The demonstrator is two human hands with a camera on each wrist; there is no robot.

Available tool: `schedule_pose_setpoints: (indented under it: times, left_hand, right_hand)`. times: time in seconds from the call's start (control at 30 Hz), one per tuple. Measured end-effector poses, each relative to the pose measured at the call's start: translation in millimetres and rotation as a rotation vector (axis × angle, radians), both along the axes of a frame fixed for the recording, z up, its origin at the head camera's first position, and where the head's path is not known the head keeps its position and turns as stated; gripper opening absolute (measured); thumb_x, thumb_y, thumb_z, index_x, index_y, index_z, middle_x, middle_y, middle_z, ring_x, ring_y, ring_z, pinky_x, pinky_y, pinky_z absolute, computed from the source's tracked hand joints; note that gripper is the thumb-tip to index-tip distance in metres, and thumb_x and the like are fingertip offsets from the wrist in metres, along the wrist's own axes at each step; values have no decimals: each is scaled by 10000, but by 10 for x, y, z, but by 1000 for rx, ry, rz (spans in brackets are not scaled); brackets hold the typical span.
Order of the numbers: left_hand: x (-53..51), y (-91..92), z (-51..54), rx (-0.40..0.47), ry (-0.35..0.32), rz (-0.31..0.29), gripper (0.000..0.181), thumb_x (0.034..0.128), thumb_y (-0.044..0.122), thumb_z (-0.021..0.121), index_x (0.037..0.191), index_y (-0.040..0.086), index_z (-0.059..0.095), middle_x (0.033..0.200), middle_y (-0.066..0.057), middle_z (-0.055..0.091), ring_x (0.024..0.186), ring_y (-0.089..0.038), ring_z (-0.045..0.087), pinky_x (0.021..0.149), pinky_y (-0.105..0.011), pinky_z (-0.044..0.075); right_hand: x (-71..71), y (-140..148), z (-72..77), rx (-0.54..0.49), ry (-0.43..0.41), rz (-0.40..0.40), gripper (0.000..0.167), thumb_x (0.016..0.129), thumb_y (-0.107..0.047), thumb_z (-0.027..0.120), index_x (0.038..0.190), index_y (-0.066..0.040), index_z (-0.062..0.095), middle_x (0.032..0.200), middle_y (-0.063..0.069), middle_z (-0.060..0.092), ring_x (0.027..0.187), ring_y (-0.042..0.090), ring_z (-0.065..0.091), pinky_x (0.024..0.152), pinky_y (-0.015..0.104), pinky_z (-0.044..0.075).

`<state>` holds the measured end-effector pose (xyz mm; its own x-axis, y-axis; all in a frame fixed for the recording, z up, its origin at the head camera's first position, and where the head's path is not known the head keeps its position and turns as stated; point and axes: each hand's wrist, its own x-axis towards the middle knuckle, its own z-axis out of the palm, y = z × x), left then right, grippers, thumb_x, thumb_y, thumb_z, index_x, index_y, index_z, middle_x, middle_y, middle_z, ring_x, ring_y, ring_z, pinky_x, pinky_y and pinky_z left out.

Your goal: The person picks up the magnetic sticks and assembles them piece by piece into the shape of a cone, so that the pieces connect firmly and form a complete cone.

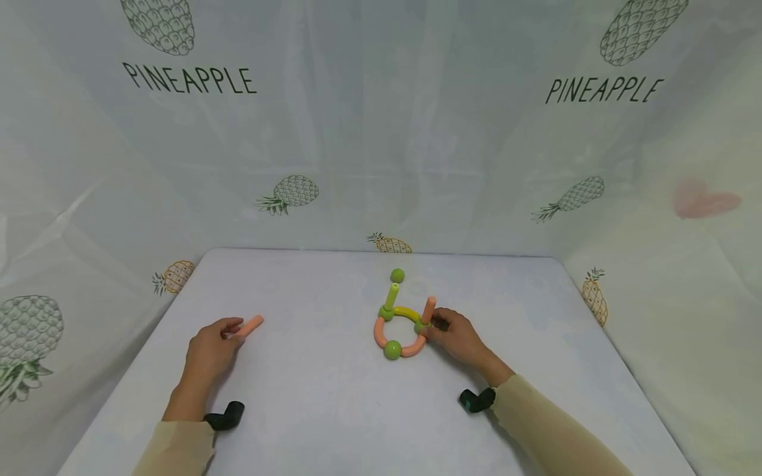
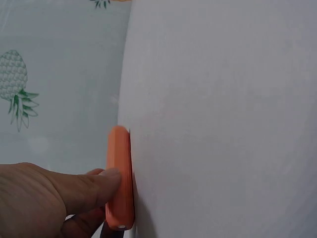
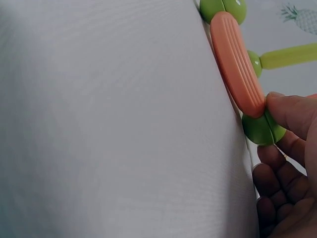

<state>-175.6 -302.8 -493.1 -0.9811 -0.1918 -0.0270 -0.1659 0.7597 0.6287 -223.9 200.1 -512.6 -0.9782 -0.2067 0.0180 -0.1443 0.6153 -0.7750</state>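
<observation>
My left hand (image 1: 210, 350) pinches an orange rod (image 2: 119, 178) between thumb and fingers, low over the left part of the table. With its thumb and fingers, my right hand (image 1: 457, 336) holds a green ball (image 3: 265, 128) of a ring-shaped toy assembly. Curved orange pieces (image 3: 237, 62) and a curved yellow piece (image 1: 407, 312) join the green balls into that ring, which lies on the table. From the held ball an orange rod (image 1: 429, 309) stands up. A lime-green rod (image 1: 391, 297) rises from the ring's far left ball (image 1: 386, 313). The front ball (image 1: 392, 350) carries no upright rod.
A loose green ball (image 1: 397, 275) lies behind the ring on the white table (image 1: 309, 410). A curtain (image 1: 381, 119) printed with pineapples hangs behind and at both sides. Dark wrist devices (image 1: 226, 416) show beside both sleeves.
</observation>
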Motion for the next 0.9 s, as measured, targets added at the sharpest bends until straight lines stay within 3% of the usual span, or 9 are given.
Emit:
schedule_pose_setpoints:
  times: [0.17,0.63,0.9]
  left_hand:
    - [-25,-36,34,-31,-16,-33,467,1025,133,673,1453,-32,583,1402,-367,584,1284,-545,547,1001,-624,478]
    - [-85,-88,-6,-11,-72,-7,498,1005,220,718,1415,-46,618,1403,-347,592,1267,-528,551,965,-606,492]
    - [-92,-7,-29,53,-5,34,480,1014,329,724,1386,29,675,1317,-270,667,1170,-411,613,886,-497,509]
  right_hand:
    - [4,4,-3,-15,-1,8,312,973,-296,771,1208,-100,716,1180,45,710,1066,199,630,963,424,518]
    - [10,-9,24,-21,-2,9,324,973,-288,769,1238,-110,708,1179,32,703,1064,187,615,979,427,507]
    - [2,-5,11,-25,-11,14,343,972,-315,772,1246,-120,710,1212,33,703,1105,198,621,1010,445,504]
